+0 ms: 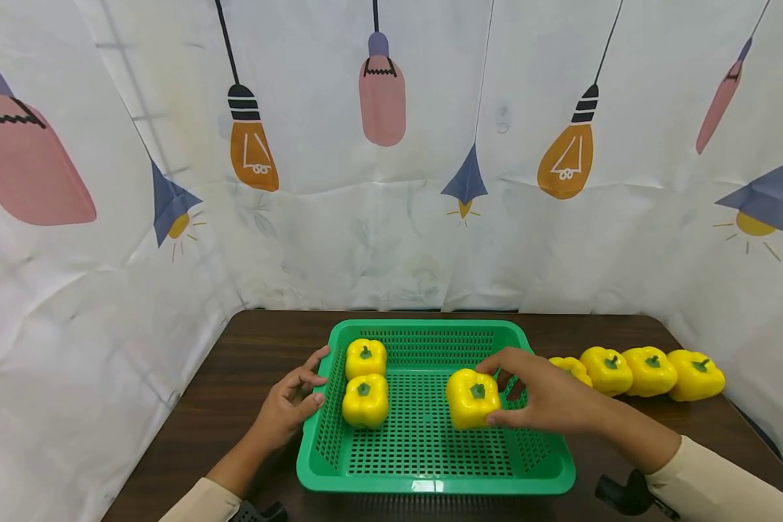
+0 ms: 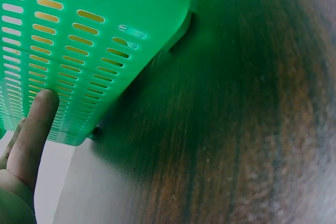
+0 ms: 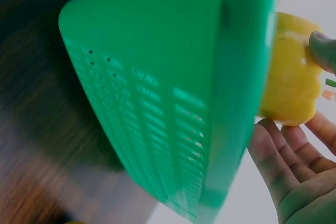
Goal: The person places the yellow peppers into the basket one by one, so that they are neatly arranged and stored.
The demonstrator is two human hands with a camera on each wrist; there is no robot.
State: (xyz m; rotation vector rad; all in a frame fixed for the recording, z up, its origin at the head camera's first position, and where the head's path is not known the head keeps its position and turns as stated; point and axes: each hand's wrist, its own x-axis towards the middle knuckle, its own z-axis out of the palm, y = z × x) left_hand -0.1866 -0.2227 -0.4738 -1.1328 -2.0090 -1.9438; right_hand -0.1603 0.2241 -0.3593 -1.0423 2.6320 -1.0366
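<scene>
One yellow pepper (image 1: 463,406) is held over the right half of the green basket (image 1: 431,484), low and right of centre in the head view, pinched between the thumb and fingers of the right hand (image 1: 541,391), stem upward. Its skin is smooth and glossy, so I would expect it to be light and firm but a little slippery; a gentle hold across the lobed sides should suit it better than a hard squeeze. The left hand (image 1: 290,406) grips nothing: its fingers reach loosely to the basket's left rim, though how hard they press I cannot tell. Two more peppers (image 1: 365,401) sit near the basket's left wall, one behind the other. Bare slotted floor (image 1: 417,413) spreads between them and the held pepper, giving the fingers room. The raised right rim, which the right hand reaches across, is the edge to mind. At the frame's right, four peppers (image 1: 651,371) line the dark table (image 1: 254,348), the leftmost partly hidden by the right hand, the rightmost near the table's edge.
</scene>
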